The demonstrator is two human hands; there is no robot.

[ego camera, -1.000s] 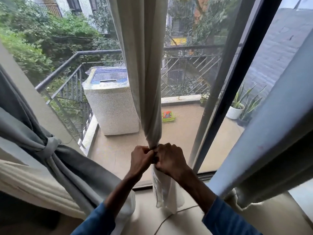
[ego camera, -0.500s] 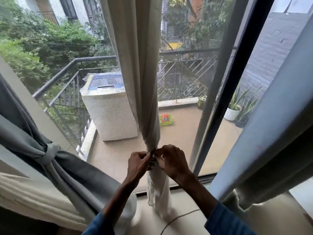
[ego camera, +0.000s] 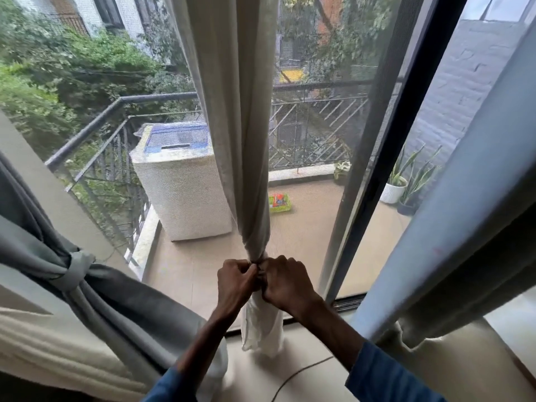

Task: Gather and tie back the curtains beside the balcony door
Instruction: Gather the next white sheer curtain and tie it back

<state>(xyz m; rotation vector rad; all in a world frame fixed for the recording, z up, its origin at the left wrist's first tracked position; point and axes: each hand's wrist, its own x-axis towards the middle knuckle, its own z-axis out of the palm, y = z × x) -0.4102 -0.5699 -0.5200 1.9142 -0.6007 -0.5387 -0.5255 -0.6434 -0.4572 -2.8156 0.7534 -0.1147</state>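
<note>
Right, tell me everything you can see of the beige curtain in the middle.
The beige curtain hangs in front of the balcony door in long vertical folds, its fabric thin and woven-looking. Low down it is gathered into a narrow bunch, where the left hand and right hand grip it from either side with curled fingers. Below the hands it flares out paler and reaches the floor. Whether a tie is around it cannot be told.
</note>
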